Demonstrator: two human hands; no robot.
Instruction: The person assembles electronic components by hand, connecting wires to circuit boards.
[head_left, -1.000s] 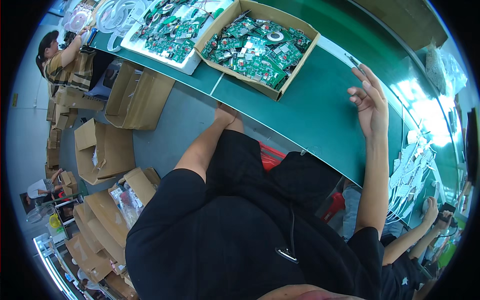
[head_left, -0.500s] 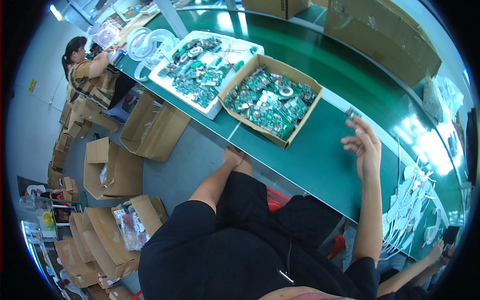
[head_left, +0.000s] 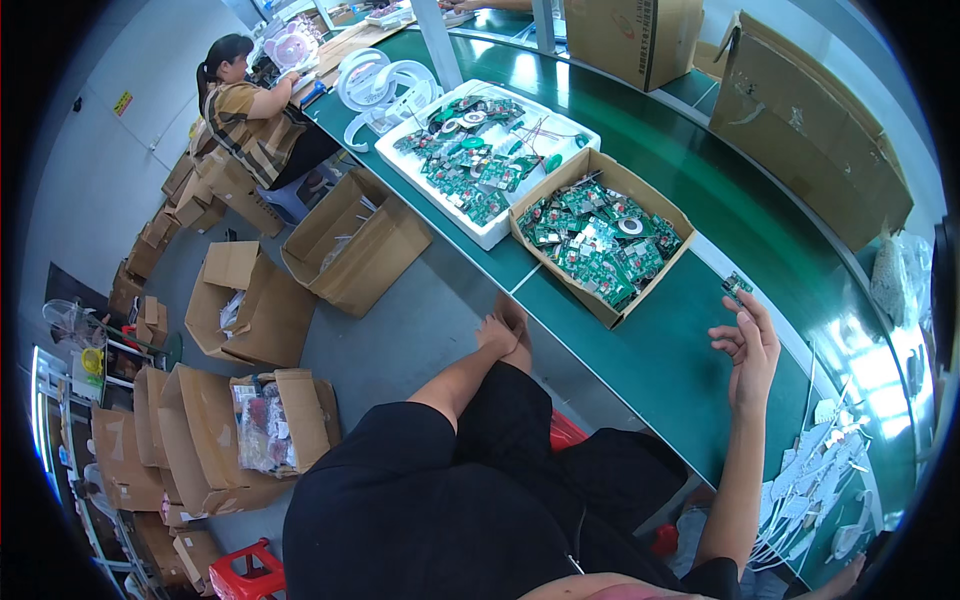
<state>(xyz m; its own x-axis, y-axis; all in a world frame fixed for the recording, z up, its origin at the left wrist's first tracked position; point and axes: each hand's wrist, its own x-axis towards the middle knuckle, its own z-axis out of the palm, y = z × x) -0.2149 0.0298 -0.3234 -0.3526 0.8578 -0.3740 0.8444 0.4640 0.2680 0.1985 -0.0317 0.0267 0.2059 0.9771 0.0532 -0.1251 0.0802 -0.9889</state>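
Head view, with the cardboard tray [head_left: 635, 188] as reference: the tray stands on the green tabletop [head_left: 660, 365] and contains a loose heap of green circuit boards [head_left: 600, 245]. The right hand [head_left: 748, 345] is raised to the right of the tray, index and middle fingers extended, the other visible fingers curled toward the palm. Its grip is closed at the fingertips on one small circuit board [head_left: 737, 284] — the thumb is hidden, so the firmness of the hold cannot be determined. This board is located just beyond the tray's right corner, apart from the heap. The left hand [head_left: 497, 334] is below the tabletop edge, in front of and to the left of the tray, resting at the knee; how far its grip is open, and whether it has hold of anything, cannot be determined. Immediately left of the tray is a white foam tray [head_left: 488, 232] carrying further circuit boards, some with round parts and thin leads. White ring-shaped parts [head_left: 375, 85] are positioned farther left. To the right of the tray, past the right hand, is a pile of white flat pieces [head_left: 810, 490] with trailing strips. A large carton [head_left: 815, 135] stands behind the tray, toward the right. Open cartons [head_left: 355, 245] occupy the floor to the tray's left — beyond them sits a co-worker [head_left: 255, 110].
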